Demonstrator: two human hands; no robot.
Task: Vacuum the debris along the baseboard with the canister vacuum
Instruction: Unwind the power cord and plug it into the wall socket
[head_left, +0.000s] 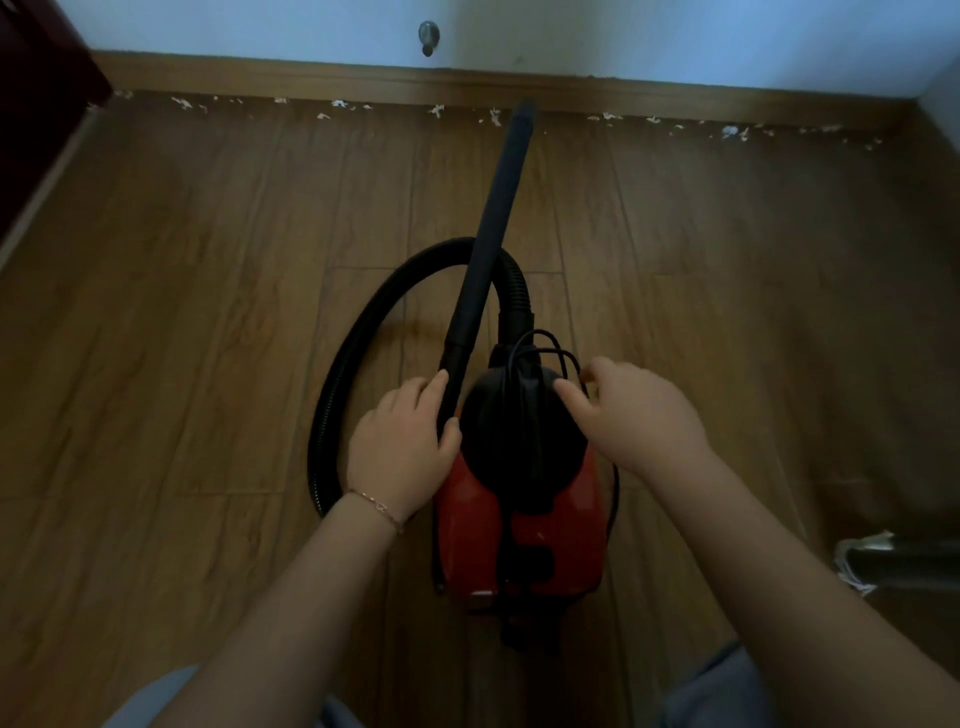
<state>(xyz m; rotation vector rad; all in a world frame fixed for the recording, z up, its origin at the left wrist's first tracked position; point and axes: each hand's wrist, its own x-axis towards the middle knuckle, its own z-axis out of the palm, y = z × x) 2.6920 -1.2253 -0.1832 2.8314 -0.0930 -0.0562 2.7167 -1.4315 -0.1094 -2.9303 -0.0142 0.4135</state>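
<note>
A red and black canister vacuum (540, 525) stands on the wood floor in front of me. Its black wand (493, 218) points away from me, with the tip close to the wooden baseboard (363, 85). A black ribbed hose (353, 343) loops round to the left. White paper scraps (732, 132) lie scattered along the foot of the baseboard. My left hand (400, 447) grips the lower end of the wand. My right hand (628, 410) pinches the thin black power cord (545, 353) bundled on top of the canister.
A dark door (36, 104) stands at the left edge. On the white wall above the baseboard sits a metal doorstop (428, 37). A dark object with a white edge (893, 564) lies at the right. The wall turns a corner at the far right.
</note>
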